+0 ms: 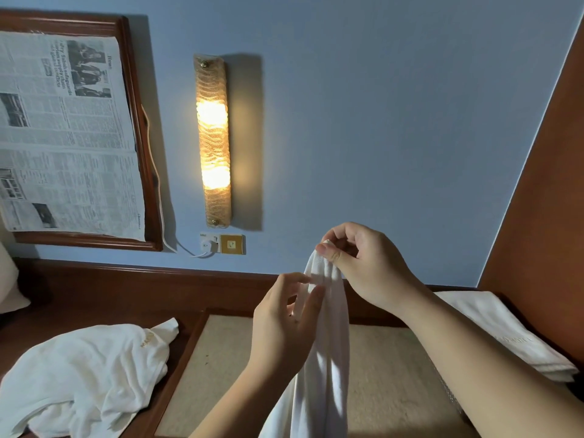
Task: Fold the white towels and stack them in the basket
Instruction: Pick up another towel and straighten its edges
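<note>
A white towel (322, 358) hangs bunched and lengthwise in front of the person, above the wooden-framed surface (388, 374) with its beige inset. The right hand (366, 263) holds its top end, thumb and curled fingers (330, 252) pinching the gathered corner. Just below, the left hand (281, 327) pinches a fold of the same towel between thumb and fingers (295, 279), the edge running through them. A crumpled white towel (82, 374) with gold lettering lies on the left of the surface. A folded white towel (505, 330) lies at the right, beside an orange-brown panel (543, 184). On the blue wall (379, 121) behind, a lit lamp (213, 140) hangs upright; left of it, newspaper (63, 131) covers a wooden frame (139, 128). Below the lamp is a socket (210, 243) with a white cable plugged in.
</note>
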